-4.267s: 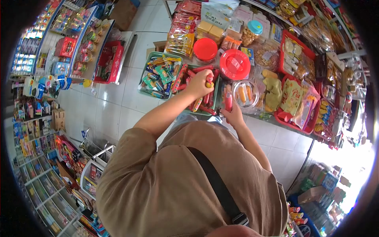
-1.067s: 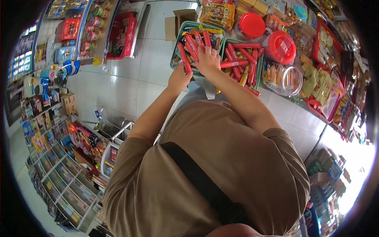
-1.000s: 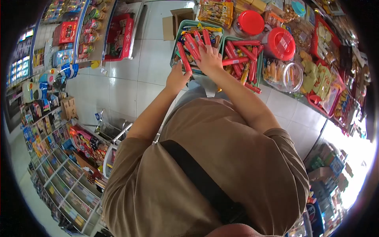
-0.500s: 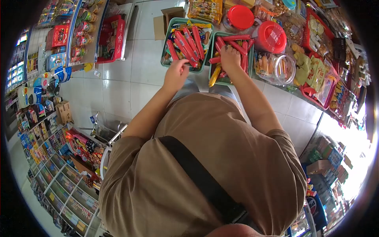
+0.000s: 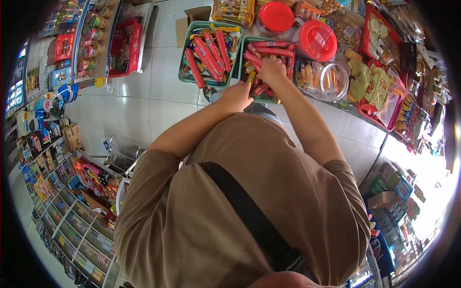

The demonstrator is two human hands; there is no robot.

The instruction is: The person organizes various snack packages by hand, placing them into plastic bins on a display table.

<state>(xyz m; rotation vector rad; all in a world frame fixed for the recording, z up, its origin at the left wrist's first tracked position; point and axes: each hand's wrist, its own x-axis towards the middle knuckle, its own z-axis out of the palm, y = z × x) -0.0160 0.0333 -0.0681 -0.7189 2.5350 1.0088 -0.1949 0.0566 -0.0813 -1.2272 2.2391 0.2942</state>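
Two green baskets stand side by side beyond my body. The left basket (image 5: 181,72) holds several red sausage-like sticks (image 5: 209,54) on top of colourful packets. More red sticks (image 5: 272,44) lie in the right basket (image 5: 257,100), with a yellow packet among them. My right hand (image 5: 272,70) reaches into the right basket, fingers bent over the red sticks; what its fingertips hold is hidden. My left hand (image 5: 238,96) is at the near left corner of that basket, its fingers closed near the yellow packet (image 5: 251,79); I cannot make out what they hold.
Red-lidded jars (image 5: 317,40) and a clear round container (image 5: 334,81) stand right of the baskets. Snack packs (image 5: 234,10) lie behind. A red crate (image 5: 126,48) is on the left, near goods shelves (image 5: 72,221). Tiled floor (image 5: 165,105) lies between.
My left hand has moved right, from the left basket to the right one. One red stick now leans over the left basket's near edge. The view has shifted slightly.
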